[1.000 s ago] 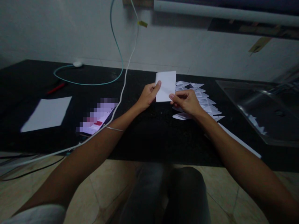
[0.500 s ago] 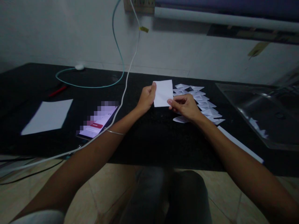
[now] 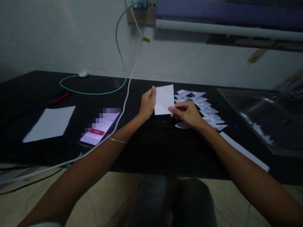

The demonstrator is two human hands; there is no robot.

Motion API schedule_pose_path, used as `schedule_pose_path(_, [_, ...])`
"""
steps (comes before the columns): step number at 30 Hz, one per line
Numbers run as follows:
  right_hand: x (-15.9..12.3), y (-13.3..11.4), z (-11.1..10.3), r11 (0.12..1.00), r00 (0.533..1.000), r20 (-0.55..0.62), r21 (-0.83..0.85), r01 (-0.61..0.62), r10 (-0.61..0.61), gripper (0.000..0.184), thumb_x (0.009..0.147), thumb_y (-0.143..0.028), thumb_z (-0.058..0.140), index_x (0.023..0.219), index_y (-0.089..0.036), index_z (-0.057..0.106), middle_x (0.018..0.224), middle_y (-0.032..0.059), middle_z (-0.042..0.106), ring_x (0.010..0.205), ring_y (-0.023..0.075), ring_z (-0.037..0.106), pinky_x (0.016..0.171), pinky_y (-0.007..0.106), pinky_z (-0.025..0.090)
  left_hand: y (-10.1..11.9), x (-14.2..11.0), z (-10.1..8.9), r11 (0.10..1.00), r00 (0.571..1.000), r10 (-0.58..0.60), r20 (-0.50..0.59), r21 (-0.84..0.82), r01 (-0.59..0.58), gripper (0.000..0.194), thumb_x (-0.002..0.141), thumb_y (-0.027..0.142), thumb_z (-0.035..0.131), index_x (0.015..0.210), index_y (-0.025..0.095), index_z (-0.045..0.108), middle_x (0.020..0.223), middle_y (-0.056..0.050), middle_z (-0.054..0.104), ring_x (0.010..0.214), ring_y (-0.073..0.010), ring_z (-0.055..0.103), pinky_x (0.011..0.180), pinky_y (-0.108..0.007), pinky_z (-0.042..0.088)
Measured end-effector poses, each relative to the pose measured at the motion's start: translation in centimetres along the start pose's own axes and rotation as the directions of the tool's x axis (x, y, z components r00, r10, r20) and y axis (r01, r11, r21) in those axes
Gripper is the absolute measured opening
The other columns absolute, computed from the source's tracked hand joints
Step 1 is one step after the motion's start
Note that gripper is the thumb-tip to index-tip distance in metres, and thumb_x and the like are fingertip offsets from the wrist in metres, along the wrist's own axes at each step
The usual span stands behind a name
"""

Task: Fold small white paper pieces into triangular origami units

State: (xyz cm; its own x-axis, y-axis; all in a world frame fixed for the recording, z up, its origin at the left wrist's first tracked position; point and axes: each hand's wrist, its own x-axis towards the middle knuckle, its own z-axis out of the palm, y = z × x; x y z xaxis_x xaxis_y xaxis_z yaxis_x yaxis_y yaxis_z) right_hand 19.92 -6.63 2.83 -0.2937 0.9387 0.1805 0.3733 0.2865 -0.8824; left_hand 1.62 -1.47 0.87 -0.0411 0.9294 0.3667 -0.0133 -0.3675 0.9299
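A small white sheet of paper [image 3: 164, 98] is held up between both hands, over the black counter [image 3: 151, 148]. My left hand [image 3: 148, 102] is closed on its left edge, thumb upright along the side. At the lower right corner, my right hand [image 3: 186, 112] pinches the paper between thumb and fingers. Beside and behind the right hand lie several folded white paper pieces [image 3: 208, 110] in rows; the hand hides some of them.
On the left lie a larger white sheet [image 3: 49, 123], a lit phone [image 3: 100, 127] and a red object [image 3: 61, 98]. A white cable [image 3: 127, 91] crosses over my left forearm. At right are a white paper strip [image 3: 243, 151] and a metal sink [image 3: 265, 123].
The view has tilted up, so everything sits lower in it. Both hands keep their hold on the paper, which has turned slightly; my left thumb has shifted to its upper left edge.
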Motion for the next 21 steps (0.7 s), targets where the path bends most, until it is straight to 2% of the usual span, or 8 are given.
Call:
schedule_pose_path(6, [0.1,0.2,-0.2,0.998,0.999,0.031,0.036,-0.045,0.044,0.040,0.083,-0.052,0.073,0.061,-0.020,0.063,0.056,0.0012,0.057,0.051,0.0111,0.048,0.050,0.029,0.034,-1.2,0.4,-0.4,0.996,0.994,0.087,0.065,0.028,-0.089,0.051,0.100,0.060,0.047,0.070,0.020,0.052,0.062,-0.002,0.053,0.062,-0.0131,0.052,0.050,-0.025,0.033])
schedule_pose_path(11, [0.3,0.8,0.0,0.991,0.999,-0.016,0.128,-0.026,0.028,0.035,0.087,-0.050,0.069,0.067,-0.021,0.060,0.060,-0.0001,0.057,0.054,0.0111,0.050,0.052,0.029,0.038,-1.1,0.3,-0.2,0.993,0.988,0.116,0.099,0.009,-0.118,0.050,0.099,0.059,0.052,0.068,0.019,0.049,0.060,0.000,0.051,0.058,-0.0116,0.051,0.049,-0.023,0.035])
schedule_pose_path(16, [0.5,0.9,0.0,0.994,0.990,-0.136,0.107,-0.007,0.021,0.031,0.083,-0.049,0.074,0.072,-0.022,0.063,0.060,0.0005,0.057,0.053,0.0124,0.050,0.049,0.029,0.040,-0.6,-0.1,0.1,0.995,0.979,0.066,0.194,-0.091,-0.049,0.044,0.099,0.057,0.052,0.078,0.018,0.057,0.063,-0.001,0.055,0.055,-0.0106,0.052,0.048,-0.022,0.037])
schedule_pose_path(19, [0.8,1.2,-0.2,0.989,0.976,-0.219,0.147,0.016,0.017,0.024,0.081,-0.045,0.075,0.077,-0.022,0.069,0.063,0.0015,0.060,0.054,0.0132,0.051,0.049,0.029,0.041,-0.4,-0.2,-0.3,0.989,0.954,0.021,0.301,-0.147,0.025,0.031,0.092,0.048,0.063,0.088,0.018,0.061,0.061,0.002,0.053,0.047,-0.0080,0.046,0.041,-0.021,0.029])
schedule_pose_path(21, [1.1,1.7,-0.3,0.979,0.964,-0.266,0.202,0.032,0.024,0.020,0.080,-0.042,0.076,0.082,-0.022,0.072,0.070,0.0028,0.066,0.058,0.0144,0.055,0.052,0.030,0.045,-0.5,-0.1,-0.6,0.983,0.929,0.008,0.371,-0.172,0.060,0.026,0.084,0.040,0.071,0.095,0.017,0.063,0.062,0.002,0.056,0.044,-0.0068,0.045,0.039,-0.020,0.026])
